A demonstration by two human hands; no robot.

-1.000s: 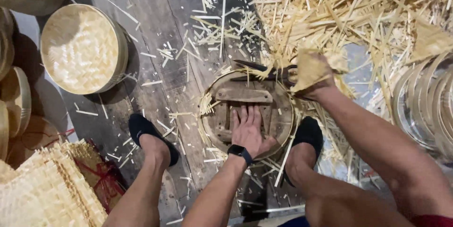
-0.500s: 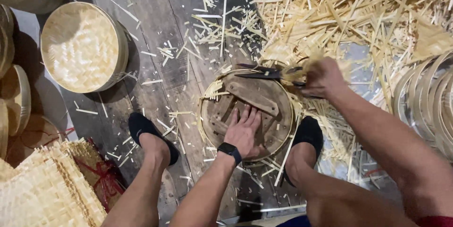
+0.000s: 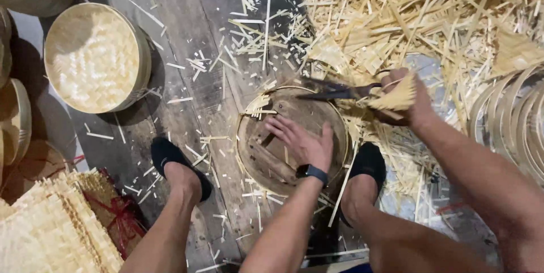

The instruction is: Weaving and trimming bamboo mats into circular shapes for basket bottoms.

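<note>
A dark plank floor (image 3: 170, 35) fills the view, strewn with pale cut slivers. A large heap of bamboo strips (image 3: 430, 18) covers the upper right and reaches down to the right foot. At the upper left stands a finished round woven basket (image 3: 93, 57), well apart from the work. A stack of woven mats (image 3: 51, 227) tied with red cord lies at the lower left. Bent bamboo hoops (image 3: 510, 120) sit at the right edge.

Between the two dark shoes lies a round wooden form (image 3: 292, 137) with a thin bamboo rim around it, woven ends sticking out at its upper left edge. The left hand (image 3: 300, 140) lies flat on the form, fingers spread, pressing down and gripping nothing. The right hand (image 3: 405, 97) is closed around the handles of dark scissors (image 3: 334, 91) and also holds a small woven offcut (image 3: 396, 98) against them. The blades point left over the form's upper rim; whether they are parted cannot be told.
</note>
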